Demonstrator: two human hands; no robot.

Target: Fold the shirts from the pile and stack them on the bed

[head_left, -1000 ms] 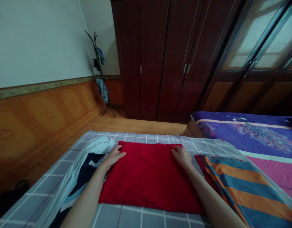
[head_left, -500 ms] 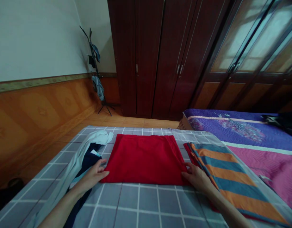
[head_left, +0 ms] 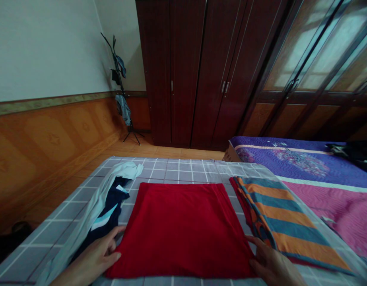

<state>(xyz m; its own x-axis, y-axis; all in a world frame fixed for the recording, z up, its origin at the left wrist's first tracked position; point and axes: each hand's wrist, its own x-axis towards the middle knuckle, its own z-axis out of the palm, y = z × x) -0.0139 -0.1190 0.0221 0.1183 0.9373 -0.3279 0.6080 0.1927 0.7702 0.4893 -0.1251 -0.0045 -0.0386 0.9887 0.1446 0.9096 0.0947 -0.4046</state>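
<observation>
A folded red garment (head_left: 183,230) lies flat before me on the grey checked bedspread (head_left: 159,165). My left hand (head_left: 104,254) pinches its left side near the front corner, thumb on top. At the opposite side, my right hand (head_left: 266,258) grips the right edge close to the front corner; its fingertips are partly hidden by the cloth. Left of the garment lie loose navy and pale clothes (head_left: 107,214), which my left forearm partly covers. To the right sits a folded orange-and-blue striped garment (head_left: 287,218) on top of something red.
Behind the bed stands a dark wooden wardrobe (head_left: 186,79). A coat stand (head_left: 119,79) with a few items is in the far left corner. At the right is another bed with a purple and pink cover (head_left: 290,159), a dark item (head_left: 356,153) on it.
The red garment has slid toward me across the bedspread, with both hands moving back along with it. More of the bedspread shows behind it.
</observation>
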